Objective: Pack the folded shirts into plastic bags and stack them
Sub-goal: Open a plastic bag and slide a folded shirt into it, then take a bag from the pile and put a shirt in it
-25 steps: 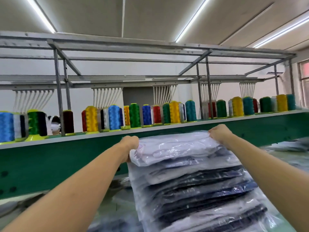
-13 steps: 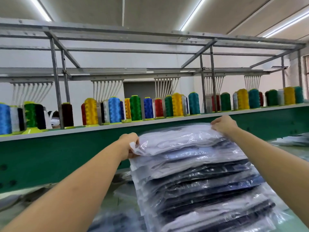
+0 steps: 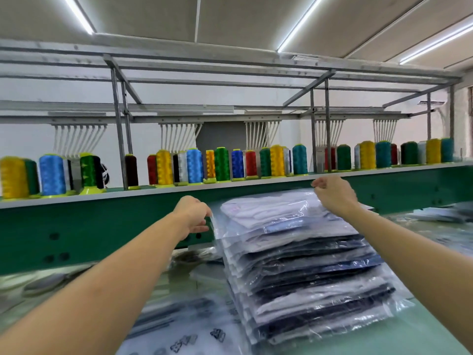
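Note:
A tall stack of bagged shirts (image 3: 312, 275) stands on the pale green table (image 3: 432, 336), with dark and white garments alternating in clear plastic. On top lies a white shirt in its bag (image 3: 276, 213). My left hand (image 3: 194, 213) pinches the loose plastic edge at the top bag's left side. My right hand (image 3: 335, 196) has its fingers curled at the bag's far right corner and pinches the clear plastic there. Both forearms reach forward, one on each side of the stack.
Flat empty plastic bags with dark print (image 3: 184, 331) lie at the lower left of the table. Behind the stack runs a green machine beam (image 3: 102, 226) topped by a shelf of colourful thread spools (image 3: 220, 163). More bagged items (image 3: 440, 213) lie at the far right.
Both hands have shifted from the top bag's near corners outward and back along its edges. The top bag now lies flatter and squarer on the stack.

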The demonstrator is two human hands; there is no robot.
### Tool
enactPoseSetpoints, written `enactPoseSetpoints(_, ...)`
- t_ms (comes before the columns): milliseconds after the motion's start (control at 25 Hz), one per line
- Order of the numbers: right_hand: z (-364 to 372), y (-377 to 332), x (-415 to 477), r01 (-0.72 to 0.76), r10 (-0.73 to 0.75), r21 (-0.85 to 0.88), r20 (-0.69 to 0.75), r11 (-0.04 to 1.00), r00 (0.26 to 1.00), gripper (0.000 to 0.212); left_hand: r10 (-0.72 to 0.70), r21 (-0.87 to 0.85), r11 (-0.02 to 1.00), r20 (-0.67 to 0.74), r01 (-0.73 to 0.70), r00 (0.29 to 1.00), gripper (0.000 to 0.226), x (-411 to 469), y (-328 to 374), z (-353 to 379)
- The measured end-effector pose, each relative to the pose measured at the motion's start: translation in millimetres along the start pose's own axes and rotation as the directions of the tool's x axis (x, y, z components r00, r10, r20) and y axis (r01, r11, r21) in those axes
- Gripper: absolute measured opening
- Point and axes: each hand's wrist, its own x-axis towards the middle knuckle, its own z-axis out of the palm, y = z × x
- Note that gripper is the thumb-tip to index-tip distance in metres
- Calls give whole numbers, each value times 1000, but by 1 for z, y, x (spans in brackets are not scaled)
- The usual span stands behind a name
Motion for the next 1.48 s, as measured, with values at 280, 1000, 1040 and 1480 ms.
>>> enactPoseSetpoints(280,23,-120,-109,200,-251,355,104,913,962,8,290,199,942,-87,-269,953,10,-77,11,-45)
enactPoseSetpoints(1000,89,-208,-404,-219,-333,631,634,744,698,57,95,136,985,60,-103,994,24,-250,-193,-126)
enactPoseSetpoints(1040,95,-200,-414,-230,-321,611,654,757,685,56,76,163,983,47,-82,996,22,-254,-208,-123)
enactPoseSetpoints(1480,135,-152,-422,-38,-133,282,564,959,815,15,-108,693,721,143,-22,984,66,-242,-286,-143)
